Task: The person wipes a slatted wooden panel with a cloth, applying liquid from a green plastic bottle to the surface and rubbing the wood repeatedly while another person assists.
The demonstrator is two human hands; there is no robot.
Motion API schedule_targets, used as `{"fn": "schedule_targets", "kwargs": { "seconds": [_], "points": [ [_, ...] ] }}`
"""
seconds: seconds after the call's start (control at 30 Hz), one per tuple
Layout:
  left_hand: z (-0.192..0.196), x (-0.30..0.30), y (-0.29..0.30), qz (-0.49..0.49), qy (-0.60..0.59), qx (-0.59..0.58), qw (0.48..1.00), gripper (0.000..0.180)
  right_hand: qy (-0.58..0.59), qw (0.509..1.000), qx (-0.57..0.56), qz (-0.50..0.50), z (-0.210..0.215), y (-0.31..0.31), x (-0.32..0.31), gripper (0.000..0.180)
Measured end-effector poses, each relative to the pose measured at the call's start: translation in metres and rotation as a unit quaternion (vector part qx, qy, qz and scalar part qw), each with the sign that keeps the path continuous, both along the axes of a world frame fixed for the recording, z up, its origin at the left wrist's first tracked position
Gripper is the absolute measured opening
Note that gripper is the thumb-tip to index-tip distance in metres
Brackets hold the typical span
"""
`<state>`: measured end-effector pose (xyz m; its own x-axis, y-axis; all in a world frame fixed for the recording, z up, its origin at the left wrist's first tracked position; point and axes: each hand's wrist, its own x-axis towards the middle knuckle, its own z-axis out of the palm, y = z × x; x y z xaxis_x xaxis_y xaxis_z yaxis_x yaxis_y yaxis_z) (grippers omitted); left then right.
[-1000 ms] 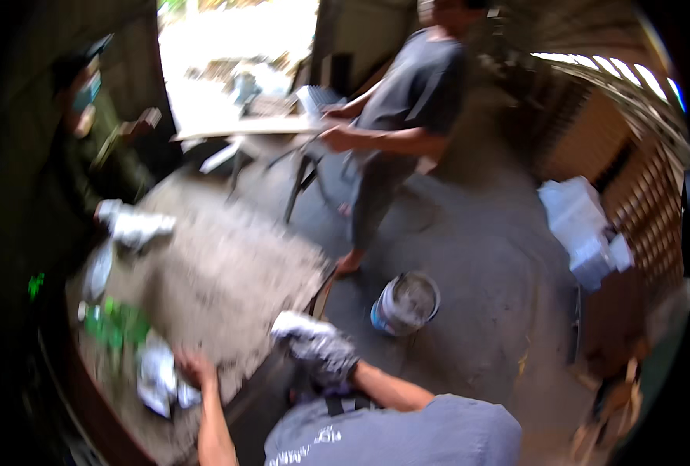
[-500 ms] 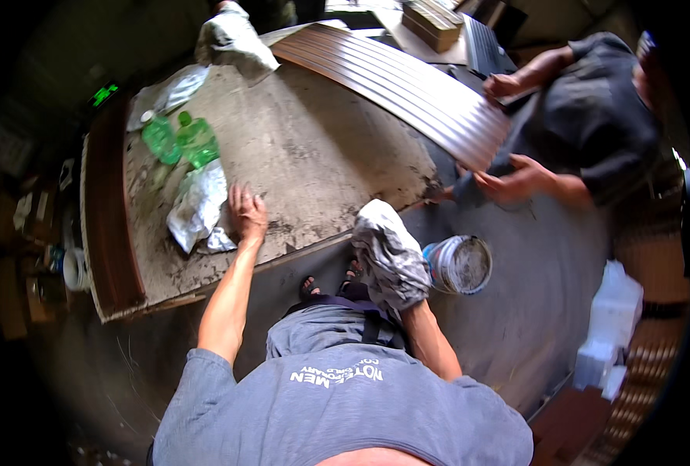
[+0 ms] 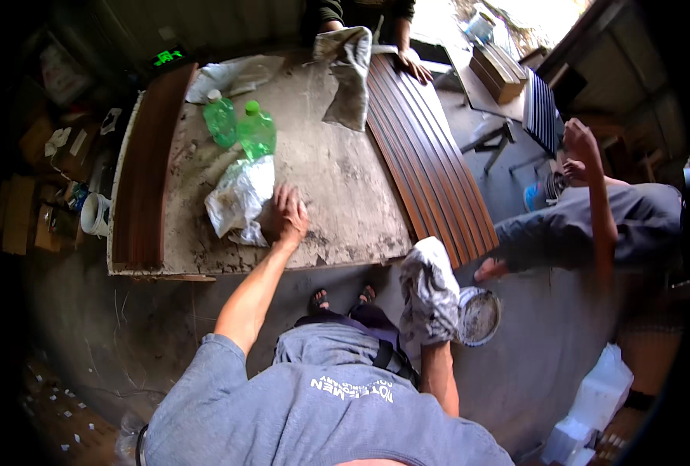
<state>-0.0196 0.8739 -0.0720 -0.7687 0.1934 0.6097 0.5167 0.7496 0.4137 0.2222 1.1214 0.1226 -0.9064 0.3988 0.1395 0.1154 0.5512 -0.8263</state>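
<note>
My left hand (image 3: 290,216) lies flat on the worn, stained tabletop (image 3: 345,202), fingers stretched out, beside a crumpled white cloth (image 3: 236,198). Over my right hand hangs a grey-stained white rag (image 3: 429,291), which hides the fingers; it is at the table's front edge, by the near end of a brown ribbed panel (image 3: 430,155). The panel lies along the table's right side. Two green plastic bottles, one white-capped (image 3: 220,120) and one green-capped (image 3: 256,132), stand behind the crumpled cloth. Across the table, a person's hand (image 3: 415,65) rests at the panel's far end, near another dirty rag (image 3: 347,78).
A dark brown board (image 3: 149,171) lies along the table's left edge. A bucket (image 3: 479,316) stands on the floor beside my right hand. At the right, a person in dark clothes (image 3: 593,221) has an arm raised. Boxes and a white bucket (image 3: 95,214) are at the left.
The ribbed panel, tilted up in the right-hand person's hands before, now lies down on the table. That person's hands have left it. My view has turned; my left hand stays on the table.
</note>
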Motion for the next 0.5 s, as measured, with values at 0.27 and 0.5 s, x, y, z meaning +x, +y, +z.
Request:
{"fn": "schedule_targets", "kwargs": {
  "seconds": [0.27,0.5],
  "points": [
    [0.042,0.081,0.038,-0.092,-0.082,0.032,0.992,0.043,0.029,0.99,-0.095,-0.098,-0.005,0.09,0.04,0.033],
    [0.067,0.187,0.146,-0.083,-0.394,0.219,0.889,0.025,0.016,0.988,-0.124,-0.088,-0.022,0.183,0.04,0.042]
  ]
}}
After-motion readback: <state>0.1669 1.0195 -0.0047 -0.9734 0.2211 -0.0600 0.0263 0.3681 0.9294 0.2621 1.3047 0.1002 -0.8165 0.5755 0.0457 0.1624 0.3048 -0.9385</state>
